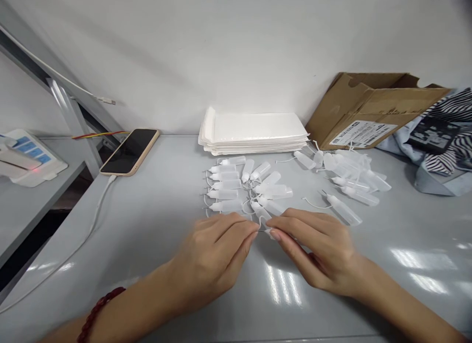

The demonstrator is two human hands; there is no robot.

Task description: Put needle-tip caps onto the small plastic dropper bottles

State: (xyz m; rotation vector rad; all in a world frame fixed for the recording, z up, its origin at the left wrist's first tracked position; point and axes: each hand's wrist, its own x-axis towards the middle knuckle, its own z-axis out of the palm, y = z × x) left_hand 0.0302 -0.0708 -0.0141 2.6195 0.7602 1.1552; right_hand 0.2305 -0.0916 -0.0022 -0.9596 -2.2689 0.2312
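In the middle of the head view, my right hand (320,247) pinches a small translucent needle-tip bottle, its body mostly hidden by the fingers. The bottle's white nozzle (271,233) points left, and a thin metal needle (261,231) runs from it to my left fingertips. My left hand (221,249) is closed in a pinch at the needle's end, where a thin white strap also arrives; whether a cap sits inside the fingers is hidden. Just beyond the hands lie a row of similar bottles (224,184) with needles pointing left and a loose cluster of bottles (275,190).
More bottles (354,168) are heaped at the right, by an open cardboard box (342,107). White padded envelopes (254,129) are stacked against the wall. A charging phone (130,152) lies at the left, its cable (90,230) trailing along the table edge. Striped cloth (442,151) sits far right.
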